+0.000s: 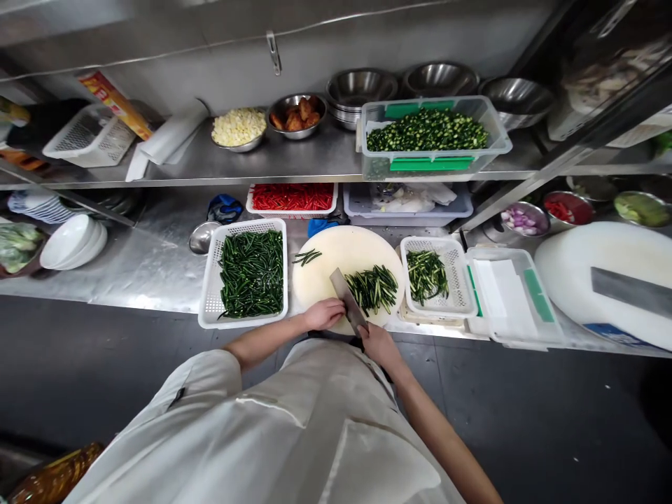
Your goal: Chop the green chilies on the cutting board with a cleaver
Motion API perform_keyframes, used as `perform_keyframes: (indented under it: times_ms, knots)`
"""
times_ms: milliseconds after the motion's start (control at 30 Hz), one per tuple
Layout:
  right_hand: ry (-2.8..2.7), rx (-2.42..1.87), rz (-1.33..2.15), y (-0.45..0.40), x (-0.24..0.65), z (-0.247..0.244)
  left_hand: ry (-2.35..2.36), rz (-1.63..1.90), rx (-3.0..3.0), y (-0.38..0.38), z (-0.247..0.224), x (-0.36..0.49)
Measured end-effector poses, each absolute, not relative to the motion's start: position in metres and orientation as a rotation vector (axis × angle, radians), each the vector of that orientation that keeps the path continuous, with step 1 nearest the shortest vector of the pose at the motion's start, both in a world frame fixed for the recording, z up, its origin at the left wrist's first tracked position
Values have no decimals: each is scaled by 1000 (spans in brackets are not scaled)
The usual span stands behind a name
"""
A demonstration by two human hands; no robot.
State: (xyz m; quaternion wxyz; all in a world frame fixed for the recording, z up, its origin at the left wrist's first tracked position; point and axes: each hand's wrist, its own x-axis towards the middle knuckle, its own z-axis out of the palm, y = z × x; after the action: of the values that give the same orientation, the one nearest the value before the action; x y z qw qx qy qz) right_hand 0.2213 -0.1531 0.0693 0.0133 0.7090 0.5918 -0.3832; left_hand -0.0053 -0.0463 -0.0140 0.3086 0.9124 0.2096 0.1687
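Note:
My right hand (379,343) grips the handle of a cleaver (346,297), whose blade lies across the near part of a round white cutting board (336,255). A pile of green chili peppers (374,287) sits on the board just right of the blade. My left hand (324,313) rests with curled fingers at the board's near edge, left of the blade, holding nothing that I can see. A few loose green chilies (306,257) lie at the board's far left.
A white basket of green chilies (252,273) stands left of the board, a smaller one (428,276) to the right. Behind are a red chili tray (292,197), steel bowls (361,87) and a tub of chopped greens (428,131). Another board with a cleaver (630,290) lies far right.

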Motion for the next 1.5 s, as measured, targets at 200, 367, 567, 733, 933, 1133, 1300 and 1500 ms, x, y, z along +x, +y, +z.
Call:
perform_keyframes:
  times_ms: [200,367,567,733,933,1133,1300,1500]
  knots:
    - [1872,2280,-1203,-161,230,71,926,614,2492,21,-2,-22]
    - [1868,2115,-1392,-189,247,67,1604,675,2374,80,8,-33]
    - [1774,2247,-1210,-193,249,62,1179,554,2488,30,-7,-32]
    - [1787,2224,-1106,-194,241,73,737,485,2485,-43,-23,-7]
    - [1813,2170,-1197,-205,248,76,687,443,2429,-56,-23,4]
    - [1778,2306,-1248,-165,223,62,590,435,2440,-47,-19,4]
    - [1773,2424,-1318,-160,230,60,747,502,2522,-4,-5,-13]
    - [1830,2168,-1471,-209,258,53,1351,579,2409,42,1,-52]
